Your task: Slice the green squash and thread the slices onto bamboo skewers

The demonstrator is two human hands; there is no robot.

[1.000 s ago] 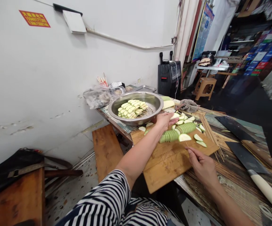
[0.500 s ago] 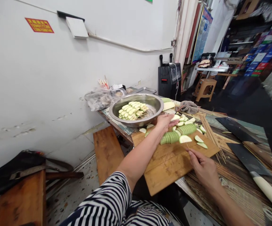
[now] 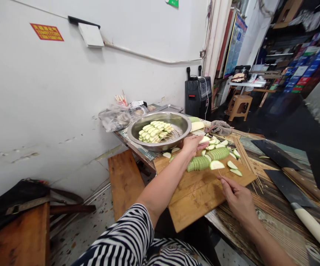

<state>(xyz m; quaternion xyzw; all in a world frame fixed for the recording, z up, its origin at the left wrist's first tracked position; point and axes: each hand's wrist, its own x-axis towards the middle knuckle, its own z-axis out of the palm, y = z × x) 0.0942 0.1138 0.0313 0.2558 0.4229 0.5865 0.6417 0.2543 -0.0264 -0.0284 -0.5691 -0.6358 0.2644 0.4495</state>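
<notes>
My right hand (image 3: 238, 197) pinches a thin wooden skewer (image 3: 220, 173), with a pale, green-edged zucchini slice (image 3: 216, 165) on its tip. The skewer is above the wooden cutting board (image 3: 190, 207). Farther back, my left hand (image 3: 192, 145) has its fingers closed on another zucchini slice (image 3: 204, 139) at the pile; its thumb is partly hidden. A row of overlapping zucchini slices (image 3: 200, 163) lies on the board between the hands, with loose slices (image 3: 232, 164) to its right. Skewered slices (image 3: 154, 131) are heaped in the steel bowl (image 3: 137, 143) behind the board.
Bare skewers (image 3: 245, 159) lie along the board's right edge. Two cleavers, one with a pale handle (image 3: 313, 225) and one with a brown handle (image 3: 305, 183), rest farther right. A grey cloth (image 3: 219, 127) and uncut zucchini (image 3: 196, 126) sit behind. A wooden bench (image 3: 123, 181) stands left.
The view has shifted slightly. Both hands keep nearly the same place and grip, the right with the skewered slice and the left at the pile.
</notes>
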